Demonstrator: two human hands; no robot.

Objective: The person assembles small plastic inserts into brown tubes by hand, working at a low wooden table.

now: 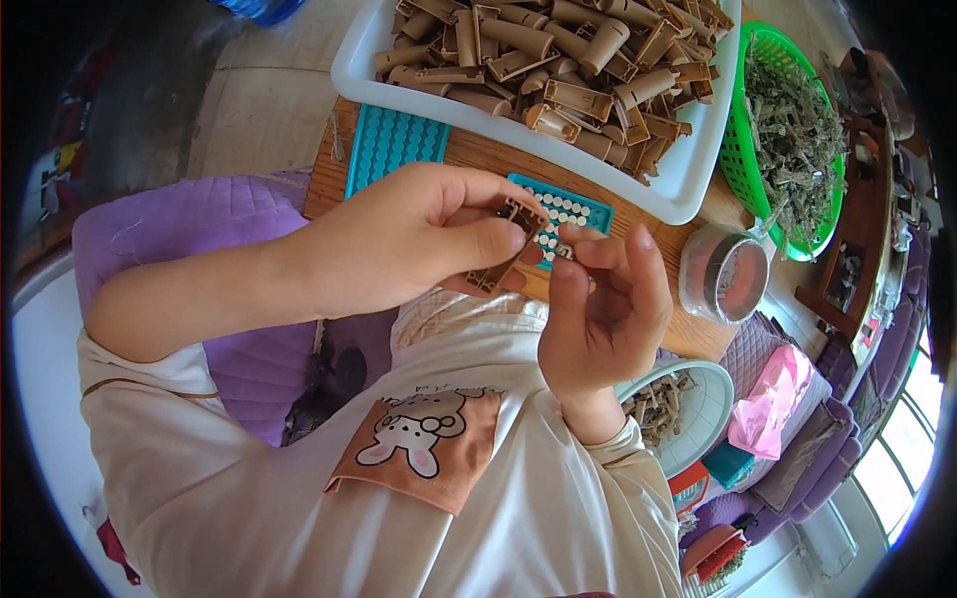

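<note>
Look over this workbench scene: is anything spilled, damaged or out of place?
Nothing stands out. The left hand holds a brown plastic piece, the right hand pinches a small metal part, and the loose brown pieces stay inside the white tray.

A single head-worn fisheye view looks steeply down from just above the person's chest, close on both hands point(498, 269). It faces forward over the wooden worktop point(478, 154), whose straight edges bow toward the dark round rim.

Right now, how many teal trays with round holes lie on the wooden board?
2: one teal tray beside the white bin's near-left corner, another behind the hands, partly hidden.
</note>
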